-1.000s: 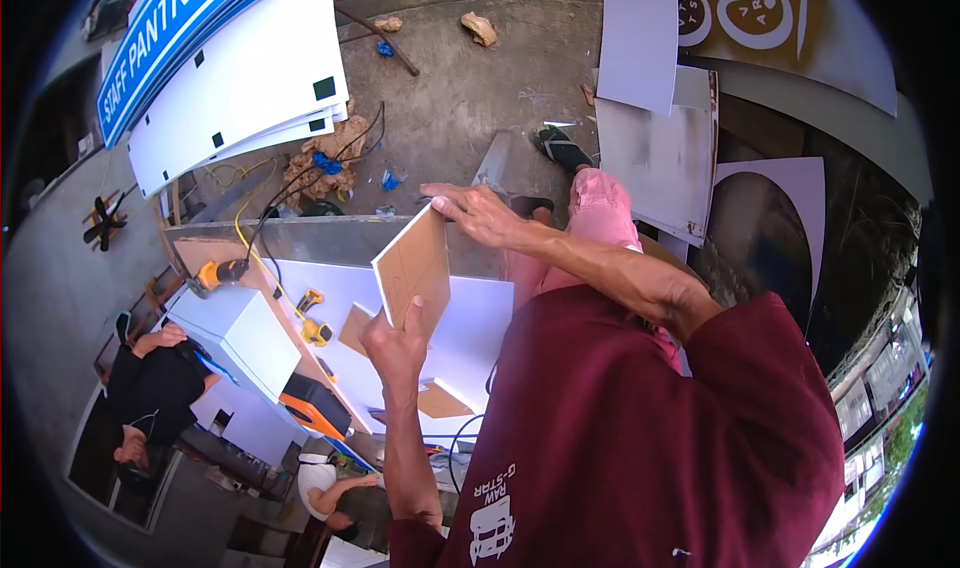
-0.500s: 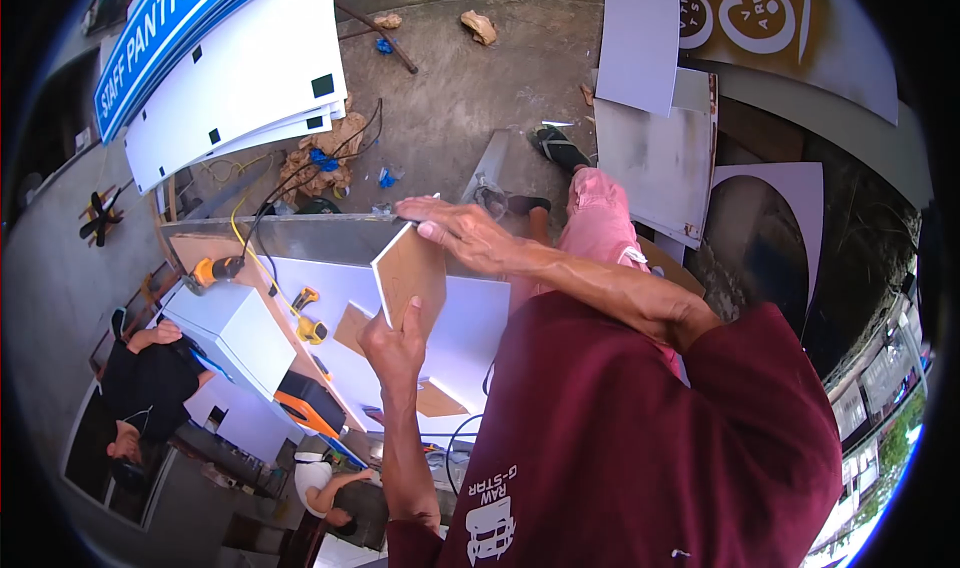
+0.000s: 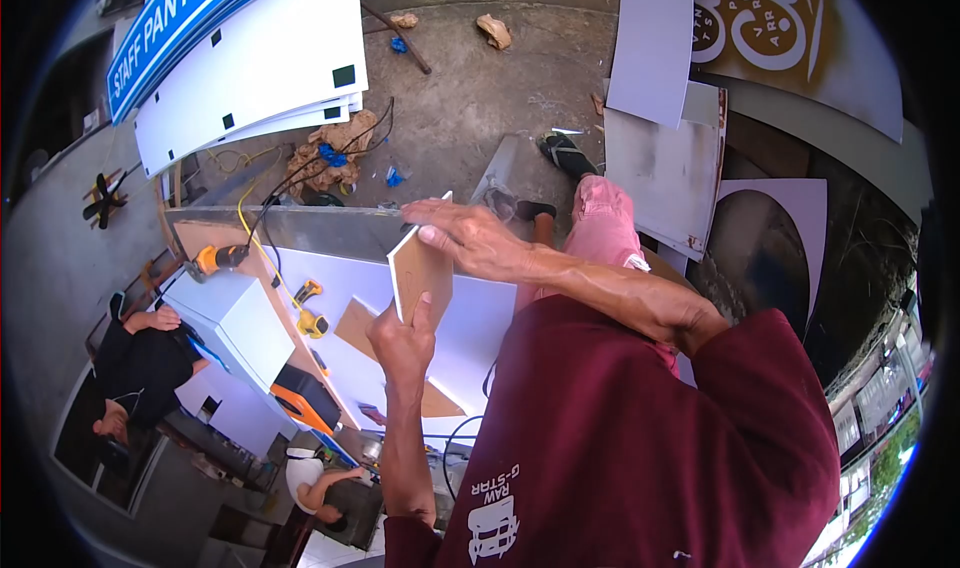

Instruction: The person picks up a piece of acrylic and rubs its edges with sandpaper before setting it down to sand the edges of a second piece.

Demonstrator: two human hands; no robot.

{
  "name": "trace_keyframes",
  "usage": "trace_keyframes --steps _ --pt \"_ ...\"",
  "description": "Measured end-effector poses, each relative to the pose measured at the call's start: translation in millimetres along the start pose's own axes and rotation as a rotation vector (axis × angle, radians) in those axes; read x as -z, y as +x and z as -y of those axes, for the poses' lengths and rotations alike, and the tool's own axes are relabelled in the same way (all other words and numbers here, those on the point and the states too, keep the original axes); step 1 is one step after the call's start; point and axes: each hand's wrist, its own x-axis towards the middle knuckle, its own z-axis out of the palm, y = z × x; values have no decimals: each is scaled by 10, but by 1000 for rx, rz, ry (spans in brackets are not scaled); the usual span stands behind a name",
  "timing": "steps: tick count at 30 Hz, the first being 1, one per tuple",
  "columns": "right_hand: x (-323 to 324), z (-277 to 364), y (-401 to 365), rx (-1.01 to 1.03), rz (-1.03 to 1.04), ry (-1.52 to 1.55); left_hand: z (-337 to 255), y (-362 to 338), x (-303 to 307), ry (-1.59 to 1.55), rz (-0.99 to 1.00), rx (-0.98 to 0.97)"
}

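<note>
A small board with a brown face and a white edge stands tilted over a white sheet. My left hand is closed on its lower end, thumb on the brown face. Across the upper end lies my right hand, fingers over the top and thumb bent. Something dark shows beneath its fingers, too covered to name. Under the board, two more brown pieces rest on the white sheet, partly hidden by my left arm.
Left of my hands are a yellow-black power tool, a smaller yellow tool and a white box. Two people, one in black and one in white, are at lower left. White panels lie beyond the bench edge.
The view has shifted slightly, so most things sit a little to the right. Both hands keep their places on the board, which shows at a slightly narrower angle.
</note>
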Motion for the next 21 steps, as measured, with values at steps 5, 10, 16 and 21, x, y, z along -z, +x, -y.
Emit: trace_keyframes --steps 5,10,16,21 --pt "-133 582 4 208 -27 13 -75 -4 53 -20 21 14" --pt "-14 541 30 202 -2 18 -89 61 -55 -27 -5 39" --pt "3 348 13 134 27 -22 -103 10 -35 -20 -45 -28" --pt "-32 576 -24 280 -6 -36 -98 -54 -24 11 -4 4"
